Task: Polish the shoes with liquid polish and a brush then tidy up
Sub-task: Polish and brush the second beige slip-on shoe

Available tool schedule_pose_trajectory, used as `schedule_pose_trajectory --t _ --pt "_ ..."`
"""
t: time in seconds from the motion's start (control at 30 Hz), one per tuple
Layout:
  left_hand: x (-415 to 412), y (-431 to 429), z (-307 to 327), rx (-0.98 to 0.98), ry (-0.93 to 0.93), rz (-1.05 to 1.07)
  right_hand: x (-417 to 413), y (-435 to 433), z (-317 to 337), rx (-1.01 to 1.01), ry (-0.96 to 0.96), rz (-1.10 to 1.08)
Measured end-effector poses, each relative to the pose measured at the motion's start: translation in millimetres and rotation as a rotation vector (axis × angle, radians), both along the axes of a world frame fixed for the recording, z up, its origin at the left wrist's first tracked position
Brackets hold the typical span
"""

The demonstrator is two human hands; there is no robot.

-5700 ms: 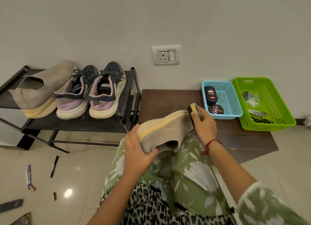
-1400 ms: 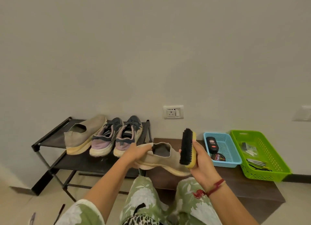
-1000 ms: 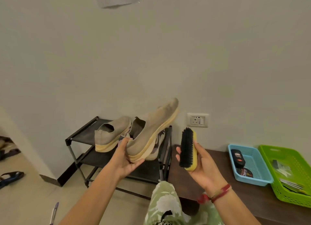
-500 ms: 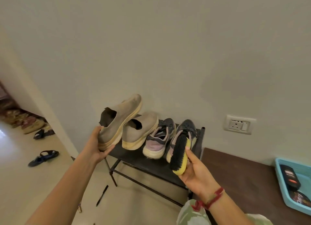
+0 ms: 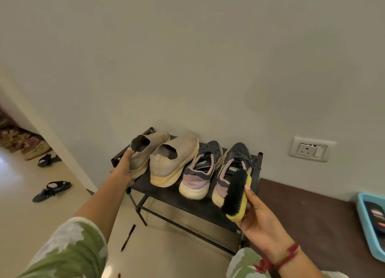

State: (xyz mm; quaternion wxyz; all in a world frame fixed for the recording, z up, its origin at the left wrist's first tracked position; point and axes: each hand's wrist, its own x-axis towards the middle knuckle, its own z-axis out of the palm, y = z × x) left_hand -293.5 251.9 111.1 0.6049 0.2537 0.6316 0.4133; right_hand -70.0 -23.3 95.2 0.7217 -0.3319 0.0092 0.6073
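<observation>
- Here, a black metal shoe rack [image 5: 187, 204] standing against a plain wall is seen from above, through a head-worn camera.
- A beige slip-on shoe [image 5: 145, 150] is gripped at its heel by the left hand [image 5: 125, 169], with the thumb at the heel collar and the fingers wrapped under the sole. The shoe is placed at the rack's left edge, toe towards the wall and tipped up.
- Whether its sole is fully resting on the shelf cannot be told.
- Its matching beige shoe [image 5: 175, 161] is stood just beside it on the shelf, and a pair of laced sneakers [image 5: 201, 169] is lined up towards the rack's right edge.
- A brush [image 5: 236, 196] with black bristles and a yellow back is held upright in the right hand [image 5: 260, 223], in front of the rack's right front corner. The back is cradled against the curled fingers, with the bristles turned away from the palm.
- A polish bottle [image 5: 376, 214] is partly seen lying in a blue basket [image 5: 363, 221] at the far right edge of a brown tabletop [image 5: 308, 219] next to the rack.
- A black pen [image 5: 128, 237] is lying on the floor tiles below the rack's front edge.
- The step in hand is judged to be tidying: the held shoe is being set onto the rack beside its pair.
- Next, the heel would need to be lowered flat and released, with care that the shoe is not left hanging over the left edge. The brush would then need to be carried right and laid in the blue basket with the polish.
</observation>
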Motion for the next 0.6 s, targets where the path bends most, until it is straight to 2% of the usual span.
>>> schedule_pose_trajectory --t 0.2,0.33,0.47,0.53,0.6 --pt "-17.9 36.1 -44.7 -0.006 -0.033 -0.003 8.1 0.9 -4.3 0.014 -0.008 -0.019" --pt "-9.0 16.1 -28.9 -0.042 0.023 -0.042 8.7 -1.0 -4.7 0.010 -0.004 -0.026" --pt "0.0 -1.2 -20.3 0.015 0.212 0.012 10.0 -5.1 -4.7 0.013 0.033 -0.038" --pt "1.1 -14.8 -13.2 0.056 0.372 0.074 11.0 -9.6 -2.3 0.020 0.032 -0.040" --pt "0.7 -29.4 -6.6 0.187 0.529 0.138 12.6 -14.4 -1.9 0.018 0.012 -0.038"
